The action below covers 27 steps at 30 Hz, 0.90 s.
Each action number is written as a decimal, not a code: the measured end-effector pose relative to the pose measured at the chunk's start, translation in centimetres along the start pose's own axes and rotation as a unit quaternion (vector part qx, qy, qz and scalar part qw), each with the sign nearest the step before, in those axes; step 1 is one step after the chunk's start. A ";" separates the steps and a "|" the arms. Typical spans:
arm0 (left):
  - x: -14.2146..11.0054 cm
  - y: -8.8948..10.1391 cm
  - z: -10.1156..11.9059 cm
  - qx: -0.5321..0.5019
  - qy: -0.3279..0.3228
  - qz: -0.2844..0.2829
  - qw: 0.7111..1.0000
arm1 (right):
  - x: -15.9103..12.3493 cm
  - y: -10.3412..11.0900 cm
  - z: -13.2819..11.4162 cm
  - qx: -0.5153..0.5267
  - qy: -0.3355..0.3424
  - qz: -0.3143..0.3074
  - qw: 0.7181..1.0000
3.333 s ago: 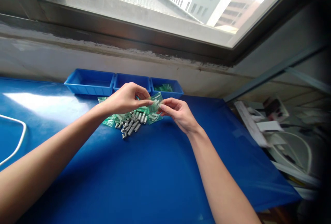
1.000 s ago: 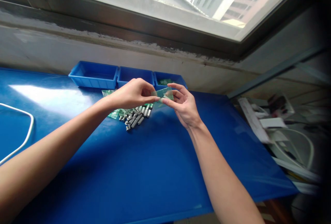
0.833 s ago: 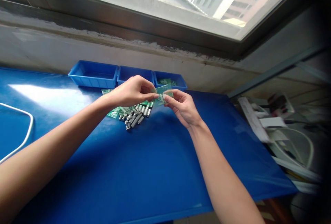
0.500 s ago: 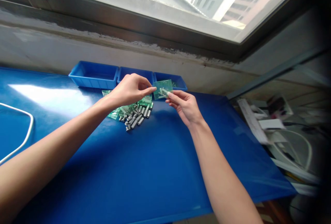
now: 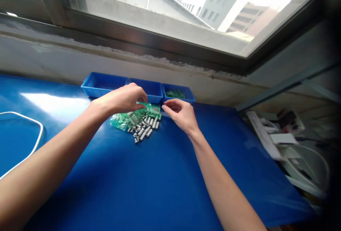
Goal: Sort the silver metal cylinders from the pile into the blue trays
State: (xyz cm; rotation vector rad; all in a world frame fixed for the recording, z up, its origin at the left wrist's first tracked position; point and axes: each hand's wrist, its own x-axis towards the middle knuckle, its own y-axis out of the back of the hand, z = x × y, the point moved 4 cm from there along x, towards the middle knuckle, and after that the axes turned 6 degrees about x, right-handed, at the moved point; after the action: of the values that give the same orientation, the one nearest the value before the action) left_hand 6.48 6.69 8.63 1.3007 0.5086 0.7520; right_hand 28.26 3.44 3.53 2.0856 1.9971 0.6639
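My left hand (image 5: 130, 97) hovers over the near side of the bins, fingers curled and thumb apart from them, with nothing plainly held. Just below its fingertips lies a pile of green plastic bags (image 5: 121, 121), some with pale parts inside. In front of the bags, loose silver metal cylinders (image 5: 145, 131) are heaped on the blue table. To the right of the pile, my right hand (image 5: 181, 114) is raised, its thumb and fingers slightly apart, and I see nothing between them.
Three blue bins stand in a row along the wall: a left bin (image 5: 87, 90), a middle bin (image 5: 157, 99) and a right bin (image 5: 193, 97) with green bags (image 5: 175, 93) in it. A white cable (image 5: 41, 131) curves across the table (image 5: 149, 188) at left. Clutter fills the right side beyond the edge.
The green bag held between both hands is no longer in them. My left hand has shifted left and lower over the pile; my right hand has drawn slightly left. The view has tilted a little.
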 end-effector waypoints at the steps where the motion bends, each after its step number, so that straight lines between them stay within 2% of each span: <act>1: -0.1 0.0 -0.2 0.004 0.004 -0.006 1.000 | 0.0 -0.5 -0.4 -0.057 0.015 -0.020 0.998; 4: -0.3 0.0 -0.6 0.013 0.009 -0.024 1.000 | 0.0 -1.8 -0.6 -0.149 0.002 -0.042 0.988; 7: -0.5 -0.3 -0.7 0.019 0.013 -0.028 0.999 | -0.1 -2.3 -0.3 -0.146 -0.002 -0.032 0.989; 15: -0.3 -0.7 -0.7 0.020 0.009 -0.038 0.999 | 0.0 -2.8 1.0 0.031 0.004 -0.024 0.999; 20: -0.3 -0.7 -0.6 0.011 0.008 -0.023 1.000 | -0.2 -2.1 1.5 0.161 -0.036 0.037 0.986; 24: -0.1 -0.3 0.4 -0.047 -0.001 0.008 0.999 | -0.6 -0.8 1.1 0.216 -0.036 0.107 0.970; 27: 0.2 0.0 1.5 -0.138 -0.017 0.021 0.990 | -0.8 -0.8 0.6 0.248 -0.044 0.084 0.964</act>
State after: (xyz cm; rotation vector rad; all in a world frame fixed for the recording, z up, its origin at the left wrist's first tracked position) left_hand 7.70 5.79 8.93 1.0666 0.3368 0.8036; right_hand 27.84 2.87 2.50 2.5266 2.1152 0.0833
